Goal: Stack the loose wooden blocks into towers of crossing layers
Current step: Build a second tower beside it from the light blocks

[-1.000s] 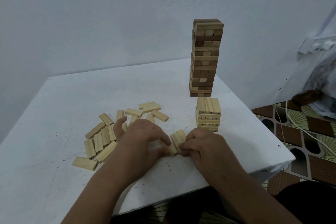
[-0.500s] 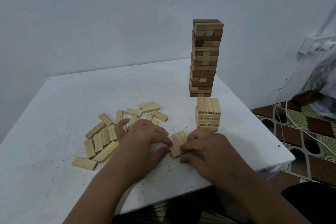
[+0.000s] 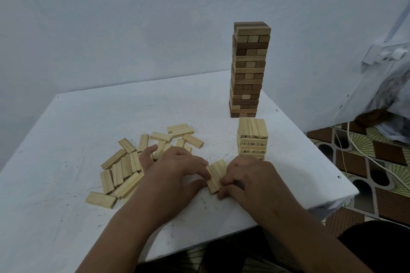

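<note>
Centrally, a white-painted square tabletop (image 3: 93, 122), scuffed and flecked with dark marks, stands against a plain pale grey-blue wall (image 3: 133, 17). To the right, beyond the table's edge, lies a patterned brown-and-green tiled floor (image 3: 377, 162) crossed by a white cable (image 3: 355, 150); a white socket box (image 3: 386, 53) is fixed to the wall above.

Printed numerals appear on block ends of the short pale-wood tower (image 3: 252, 139): "50" reads clearly, with "1", "9" and "24" nearby; other digits are too small to read.

That short tower shows layers laid crosswise, its top layer being three light blocks side by side. Just behind it rises a tall tower of mixed dark- and light-brown blocks (image 3: 248, 68), likewise in crossing layers, near the table's far right corner.

A loose scatter of pale rectangular wooden blocks (image 3: 124, 166) lies left of centre, some overlapping, some apart.

Between the hands, a row of three pale blocks pressed side by side (image 3: 216, 175) rests on the tabletop, in front of the short tower. The left hand (image 3: 175, 173) presses fingertips and thumb against the row's left side; the right hand (image 3: 250, 177) pinches its right side with curled fingers. Both hands thus clamp the row from opposite sides.
</note>
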Available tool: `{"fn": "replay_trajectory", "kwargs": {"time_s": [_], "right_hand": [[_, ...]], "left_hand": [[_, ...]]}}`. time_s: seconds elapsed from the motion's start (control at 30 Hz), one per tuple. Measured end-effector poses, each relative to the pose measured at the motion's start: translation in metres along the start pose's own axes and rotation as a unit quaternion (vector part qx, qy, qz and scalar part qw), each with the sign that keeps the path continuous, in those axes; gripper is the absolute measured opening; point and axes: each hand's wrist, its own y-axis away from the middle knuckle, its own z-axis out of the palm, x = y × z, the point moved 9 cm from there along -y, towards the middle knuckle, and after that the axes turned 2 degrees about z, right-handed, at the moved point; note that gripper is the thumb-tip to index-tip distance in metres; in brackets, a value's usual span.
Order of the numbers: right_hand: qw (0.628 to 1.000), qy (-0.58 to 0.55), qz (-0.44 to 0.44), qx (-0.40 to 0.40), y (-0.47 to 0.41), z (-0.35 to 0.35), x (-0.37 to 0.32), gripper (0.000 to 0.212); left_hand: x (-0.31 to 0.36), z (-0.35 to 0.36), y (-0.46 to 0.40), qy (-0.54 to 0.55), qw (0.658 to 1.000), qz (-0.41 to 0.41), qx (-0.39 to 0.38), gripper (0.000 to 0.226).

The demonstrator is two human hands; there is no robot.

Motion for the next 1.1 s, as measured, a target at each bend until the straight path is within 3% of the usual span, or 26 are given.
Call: {"fn": "replay_trajectory", "kwargs": {"time_s": [0.63, 0.77, 0.97, 1.1], "right_hand": [[1.000, -0.014, -0.004, -0.005, -0.0061, 0.0016, 0.0019, 0.022], [1.000, -0.026, -0.008, 0.009, -0.0053, 0.0021, 0.0051, 0.040], [0.999, 0.013, -0.050, 0.008, -0.0051, 0.0007, -0.0005, 0.033], [0.999, 0.031, -0.040, 0.013, -0.0055, 0.0032, -0.0002, 0.039]], "left_hand": [[0.0026, 0.0043, -0.0008, -0.007, 0.999, -0.018, -0.029, 0.015], [0.0015, 0.0048, -0.0018, -0.008, 0.999, -0.023, -0.029, 0.016], [0.0008, 0.0059, -0.0038, -0.012, 0.999, -0.037, -0.035, 0.016], [0.0017, 0.0063, -0.0042, -0.015, 0.999, -0.042, -0.032, 0.018]]}}
